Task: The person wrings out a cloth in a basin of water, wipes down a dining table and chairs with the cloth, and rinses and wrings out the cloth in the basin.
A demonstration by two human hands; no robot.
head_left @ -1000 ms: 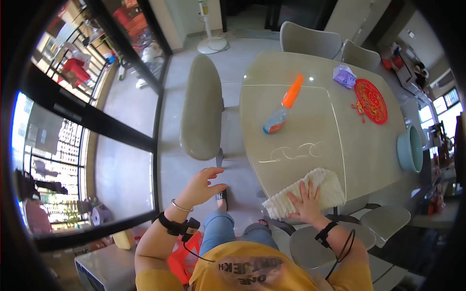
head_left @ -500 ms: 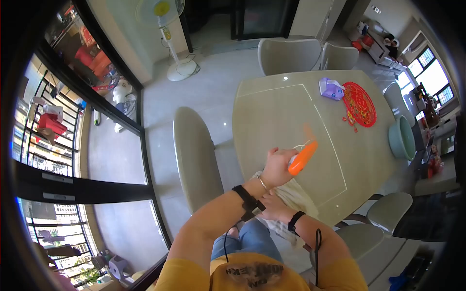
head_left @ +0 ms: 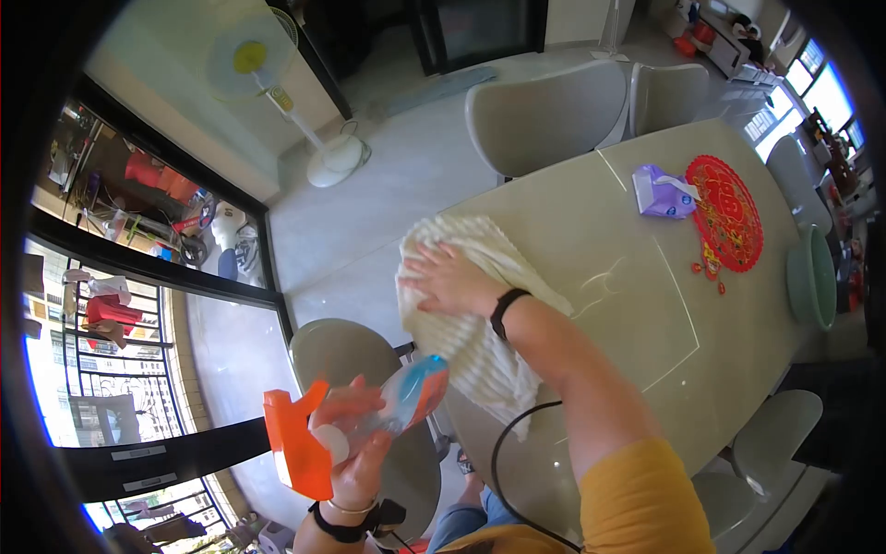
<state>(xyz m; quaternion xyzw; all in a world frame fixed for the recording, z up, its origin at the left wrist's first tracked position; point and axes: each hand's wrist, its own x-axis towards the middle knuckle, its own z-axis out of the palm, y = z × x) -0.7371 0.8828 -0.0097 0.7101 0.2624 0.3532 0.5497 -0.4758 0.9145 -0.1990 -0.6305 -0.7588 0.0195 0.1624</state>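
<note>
Resting flat with fingers spread, the right hand (head_left: 452,282) lies on the white cloth (head_left: 475,360), which spreads over the table (head_left: 628,355) at its edge and hangs partly past it; the left hand (head_left: 362,462) curls round the neck of the spray bottle (head_left: 408,402), held tilted beyond that edge, near the grey chair (head_left: 346,355); a purple tissue pack (head_left: 664,192) lies beside a red round decoration (head_left: 729,214), well apart from both hands

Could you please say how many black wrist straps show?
2: right strap, at the wrist of the right hand on the cloth; left strap, at the wrist of the left hand holding the spray bottle.
</note>
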